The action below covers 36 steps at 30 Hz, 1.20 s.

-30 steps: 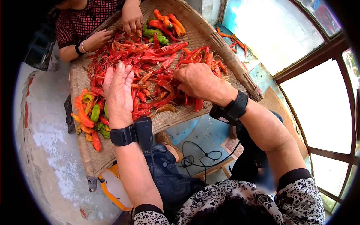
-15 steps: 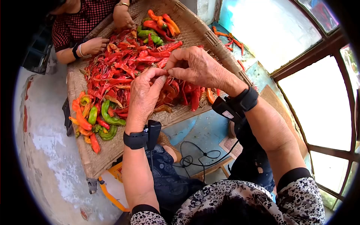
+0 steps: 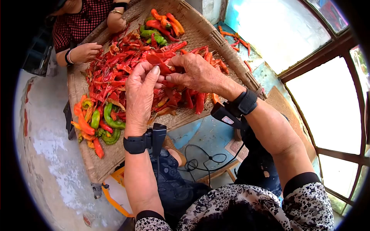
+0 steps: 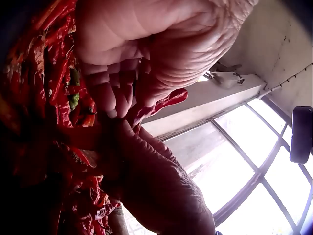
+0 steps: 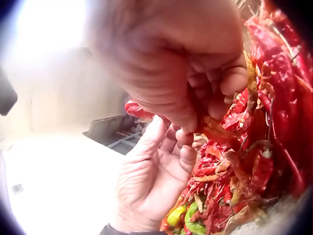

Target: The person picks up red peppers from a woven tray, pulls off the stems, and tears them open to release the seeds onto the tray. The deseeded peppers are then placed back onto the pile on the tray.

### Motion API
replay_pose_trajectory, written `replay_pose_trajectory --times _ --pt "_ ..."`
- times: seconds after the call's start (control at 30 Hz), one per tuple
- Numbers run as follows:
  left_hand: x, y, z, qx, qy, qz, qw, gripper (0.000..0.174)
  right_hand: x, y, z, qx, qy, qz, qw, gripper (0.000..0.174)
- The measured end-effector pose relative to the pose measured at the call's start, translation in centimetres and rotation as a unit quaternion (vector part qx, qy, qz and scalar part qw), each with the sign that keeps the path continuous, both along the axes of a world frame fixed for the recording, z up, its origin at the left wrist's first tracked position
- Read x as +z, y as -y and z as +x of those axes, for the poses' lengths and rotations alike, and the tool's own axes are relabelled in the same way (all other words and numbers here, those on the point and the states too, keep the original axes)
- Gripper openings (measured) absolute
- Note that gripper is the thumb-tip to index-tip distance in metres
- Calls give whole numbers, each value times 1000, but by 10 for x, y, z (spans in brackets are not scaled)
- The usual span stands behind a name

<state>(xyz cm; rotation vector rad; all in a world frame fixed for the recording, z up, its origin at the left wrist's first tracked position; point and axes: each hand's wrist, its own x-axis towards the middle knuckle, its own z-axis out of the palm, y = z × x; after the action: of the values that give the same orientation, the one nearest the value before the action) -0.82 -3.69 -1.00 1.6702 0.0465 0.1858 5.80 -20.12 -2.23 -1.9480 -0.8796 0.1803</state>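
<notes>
Above the heap of red chili peppers [image 3: 111, 73], my two hands meet around one dried red chili pepper [image 3: 156, 61]. My left hand [image 3: 139, 94] pinches it with thumb and fingertips, the thumb uppermost in the head view. From the other side, the thumb and bent fingers of my right hand [image 3: 204, 75] grip it. One end of that pepper [image 4: 172, 97] sticks out past the left thumb in the left wrist view. Its middle is hidden by fingers. In the right wrist view, the left palm [image 5: 161, 171] faces up below the right hand.
A woven tray [image 3: 98, 165] bears the heap. Green peppers [image 3: 111, 119] and orange ones lie at its near left, more fresh peppers [image 3: 169, 23] at its far end. Another person's hand [image 3: 85, 52] rests by the far left rim. Several peppers [image 3: 241, 42] lie on the windowsill.
My left hand, earlier spread over the heap, has come together with my right hand, which was in the peppers. A red pepper now shows between them. The other person's hands have drawn back toward the rim.
</notes>
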Motion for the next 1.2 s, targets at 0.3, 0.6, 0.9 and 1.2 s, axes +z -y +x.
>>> replay_pose_trajectory --times 0.3,0.6,0.9,1.2 --pt "-1 -7 2 21 2 -93 995 11 0 -2 1 30 -10 -1 1000 28" --pt "-2 -24 6 59 75 -175 980 13 -3 12 -3 61 9 -123 991 20" --pt "8 -14 2 24 -42 -95 994 47 14 17 4 9 -166 120 979 26" --pt "9 0 -1 6 -45 37 998 16 10 16 3 -35 -111 156 981 19"
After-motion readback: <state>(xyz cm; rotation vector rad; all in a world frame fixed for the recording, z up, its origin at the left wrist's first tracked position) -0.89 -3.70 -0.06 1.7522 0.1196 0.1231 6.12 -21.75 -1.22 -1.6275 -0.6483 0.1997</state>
